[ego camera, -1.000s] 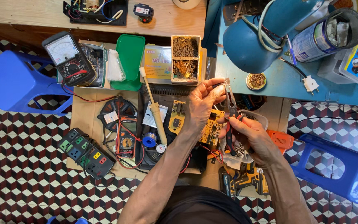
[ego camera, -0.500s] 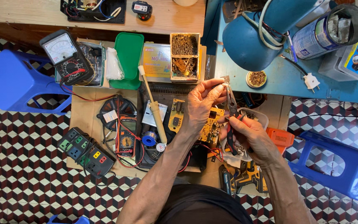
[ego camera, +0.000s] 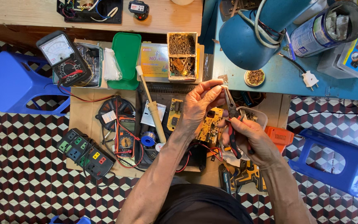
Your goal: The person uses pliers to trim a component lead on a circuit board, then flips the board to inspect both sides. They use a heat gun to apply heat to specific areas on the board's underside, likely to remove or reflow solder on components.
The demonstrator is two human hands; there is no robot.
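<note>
My left hand [ego camera: 201, 103] pinches a small metal part [ego camera: 222, 78] between thumb and fingertips, raised above a yellow circuit board [ego camera: 209, 124]. My right hand [ego camera: 251, 137] grips needle-nose pliers with red and black handles [ego camera: 231, 124]. The pliers' jaws point up and meet the small part at my left fingertips. Red and black wires run from under the board toward my body. A soldering iron with a pale handle [ego camera: 152, 105] lies to the left of my left hand, beside a blue solder spool [ego camera: 148, 139].
A power strip [ego camera: 85, 153], a digital multimeter [ego camera: 125, 141] and an analog meter [ego camera: 61, 56] lie at left. Also here: a green tray [ego camera: 126, 58], a box of scrap metal [ego camera: 182, 56], a blue desk lamp [ego camera: 249, 37], blue stools [ego camera: 9, 85], and an orange drill [ego camera: 278, 135].
Both hands stay almost in place. The pliers' tip and the left fingertips have shifted slightly upward together on the small part.
</note>
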